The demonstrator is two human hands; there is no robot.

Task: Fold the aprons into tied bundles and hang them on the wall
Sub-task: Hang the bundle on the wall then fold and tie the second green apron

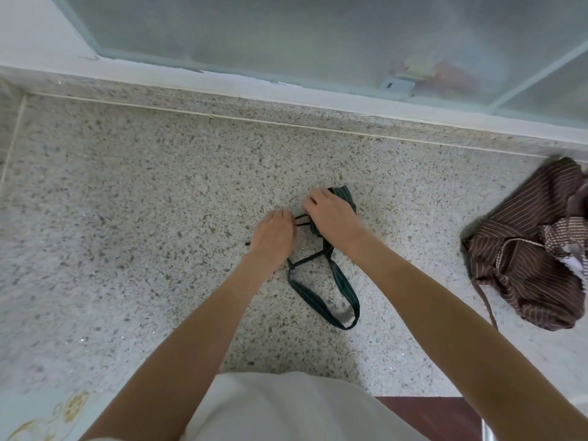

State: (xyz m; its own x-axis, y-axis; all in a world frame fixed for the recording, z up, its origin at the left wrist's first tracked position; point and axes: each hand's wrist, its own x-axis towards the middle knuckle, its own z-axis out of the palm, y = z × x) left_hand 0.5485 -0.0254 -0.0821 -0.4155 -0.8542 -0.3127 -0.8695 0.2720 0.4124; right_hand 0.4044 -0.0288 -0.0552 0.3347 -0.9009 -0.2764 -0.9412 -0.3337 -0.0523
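Note:
A dark green striped apron [345,195], folded into a small bundle, lies on the speckled stone counter [143,192]. My right hand [331,216] lies over the bundle, fingers curled round it. My left hand [273,237] sits just to its left and pinches the thin dark tie strings [302,219] that run to the bundle. The apron's neck strap [331,300] trails toward me in a loop on the counter. A brown striped apron [528,249] lies crumpled at the right edge.
A frosted glass window [318,36] with a white sill runs along the back of the counter. The counter's left corner meets a white wall. My white garment [286,409] fills the bottom centre, and a patterned surface shows at the bottom left.

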